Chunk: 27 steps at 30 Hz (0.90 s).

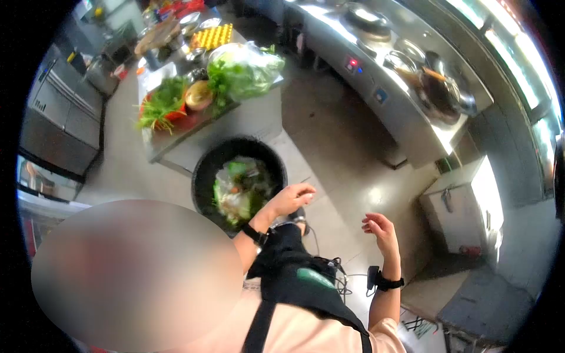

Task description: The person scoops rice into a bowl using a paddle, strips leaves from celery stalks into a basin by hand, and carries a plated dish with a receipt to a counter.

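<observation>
My left hand (pixel 290 200) is beside the right rim of a large black bin (pixel 203 197), its fingers loosely bent and holding nothing. Green leaves and plastic scraps (pixel 238 188) lie inside the bin. Further right, my right hand (pixel 378 228) is raised over the floor, open, with slightly curled fingers and nothing in it. Each wrist wears a black band, and thin cables hang between my arms in front of a black apron (pixel 294 253).
A table (pixel 200 132) ahead holds leafy greens (pixel 165 103), a bagged vegetable (pixel 247 70) and a yellow tray (pixel 213 36). Right are a steel cooking counter (pixel 376 88) with pans and a white cabinet (pixel 456 206). A large blurred oval covers the lower left.
</observation>
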{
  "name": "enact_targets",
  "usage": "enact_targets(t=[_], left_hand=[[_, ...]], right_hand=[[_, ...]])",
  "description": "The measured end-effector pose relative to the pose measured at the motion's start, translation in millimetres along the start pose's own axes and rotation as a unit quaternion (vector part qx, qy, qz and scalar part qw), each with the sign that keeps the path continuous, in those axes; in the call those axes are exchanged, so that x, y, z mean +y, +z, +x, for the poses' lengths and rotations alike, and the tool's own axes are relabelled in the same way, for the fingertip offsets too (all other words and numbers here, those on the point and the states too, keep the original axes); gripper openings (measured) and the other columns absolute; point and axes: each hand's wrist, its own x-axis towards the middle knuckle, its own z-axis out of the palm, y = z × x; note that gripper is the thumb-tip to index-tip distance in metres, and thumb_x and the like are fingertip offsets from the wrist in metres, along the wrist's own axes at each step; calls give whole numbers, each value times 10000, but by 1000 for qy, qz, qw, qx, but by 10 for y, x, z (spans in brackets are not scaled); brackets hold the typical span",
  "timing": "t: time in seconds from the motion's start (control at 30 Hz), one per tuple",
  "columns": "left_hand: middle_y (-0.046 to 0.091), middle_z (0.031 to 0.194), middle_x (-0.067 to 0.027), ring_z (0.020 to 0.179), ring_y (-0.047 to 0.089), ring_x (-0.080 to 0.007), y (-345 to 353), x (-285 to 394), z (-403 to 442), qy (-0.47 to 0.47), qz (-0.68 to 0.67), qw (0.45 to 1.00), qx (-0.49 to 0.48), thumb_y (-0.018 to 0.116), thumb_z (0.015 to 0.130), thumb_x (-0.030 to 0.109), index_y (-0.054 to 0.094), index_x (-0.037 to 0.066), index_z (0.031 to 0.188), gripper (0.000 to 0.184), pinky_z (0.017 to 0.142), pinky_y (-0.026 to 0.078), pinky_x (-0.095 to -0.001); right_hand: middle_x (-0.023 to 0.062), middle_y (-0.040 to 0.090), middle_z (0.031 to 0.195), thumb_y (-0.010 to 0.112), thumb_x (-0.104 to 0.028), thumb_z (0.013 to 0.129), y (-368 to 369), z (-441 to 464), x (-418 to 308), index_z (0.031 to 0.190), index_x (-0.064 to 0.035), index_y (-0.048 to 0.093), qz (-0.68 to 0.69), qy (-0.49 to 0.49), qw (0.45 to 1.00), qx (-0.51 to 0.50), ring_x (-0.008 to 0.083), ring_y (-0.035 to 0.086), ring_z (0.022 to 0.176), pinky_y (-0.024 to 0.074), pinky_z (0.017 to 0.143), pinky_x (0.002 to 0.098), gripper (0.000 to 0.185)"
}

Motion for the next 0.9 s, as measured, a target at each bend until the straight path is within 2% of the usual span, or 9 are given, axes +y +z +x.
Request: enact_targets(t=[0.17, 0.23, 0.33, 0.53, 0.63, 0.77, 0.83, 0.87, 0.9], left_hand=[[635, 914, -50, 799, 588, -120, -397, -257, 944, -27, -28, 998, 41, 529, 908, 147, 582, 4, 1097, 243, 752, 486, -284], [646, 902, -73, 788, 595, -142, -560, -310, 1252, -57, -38, 996, 64, 537, 898, 150, 589, 11, 1083, 238, 739, 487, -292], [641, 873, -128, 785, 614, -206, -945, -202, 1602, 18, 58, 986, 154, 555, 878, 163, 590, 26, 1073, 241, 724, 487, -321], [613, 914, -138, 819, 606, -264, -1304, -174, 1749, 3, 125, 974, 191, 552, 877, 156, 583, 22, 1042, 215, 725, 483, -351], [596, 928, -142, 822, 602, -276, -1435, -181, 1745, -23, 144, 969, 201, 544, 878, 152, 572, 21, 1035, 206, 727, 481, -359], [596, 938, -141, 818, 605, -257, -1681, -96, 1806, -92, 103, 939, 314, 546, 885, 153, 568, 2, 1051, 226, 713, 482, -346], [613, 961, -155, 857, 616, -275, -1768, -63, 1895, -184, 11, 900, 396, 546, 880, 169, 583, 23, 1076, 248, 739, 484, -358], [630, 959, -142, 863, 624, -249, -1781, -85, 1936, -162, 10, 874, 458, 540, 888, 147, 581, 21, 1089, 240, 753, 488, -357], [630, 959, -142, 863, 624, -249, -1899, -34, 2026, -165, 15, 860, 483, 540, 888, 147, 581, 21, 1089, 240, 753, 488, -357]], right_hand=[[101, 633, 977, 557, -124, 920, -24, 1390, -1019, 1134, 33, 565, -85, -61, 990, -92, 162, 605, 846, 497, 754, 298, 266], [89, 633, 964, 556, -102, 917, 7, 1907, -1314, 1139, 25, 566, -56, -35, 991, -116, 158, 601, 838, 501, 750, 298, 256], [57, 619, 889, 548, -103, 921, 400, 2795, -2036, 1109, 21, 573, -104, -79, 971, -200, 123, 582, 775, 492, 689, 269, 227], [50, 613, 848, 548, -169, 924, 1560, 4516, -3008, 1106, 16, 570, -147, -87, 900, -400, 121, 579, 730, 489, 658, 263, 259], [88, 622, 864, 545, -179, 925, 2410, 5447, -3153, 1116, 37, 556, -62, -49, 880, -469, 150, 594, 736, 500, 671, 283, 289], [147, 632, 889, 570, -169, 903, 3644, 6812, -2972, 1043, 50, 553, 31, 39, 860, -508, 227, 625, 742, 533, 705, 328, 261], [149, 629, 874, 590, -182, 894, 4251, 7430, -2759, 1022, 46, 547, 2, 78, 874, -479, 260, 630, 725, 546, 691, 352, 265], [158, 617, 844, 599, -185, 892, 4507, 7789, -2615, 1045, 40, 526, 0, 117, 863, -492, 284, 627, 705, 555, 643, 382, 282], [139, 612, 803, 627, -153, 873, 4720, 7863, -2554, 1024, 61, 548, -76, 14, 873, -482, 241, 628, 714, 560, 691, 335, 273]])
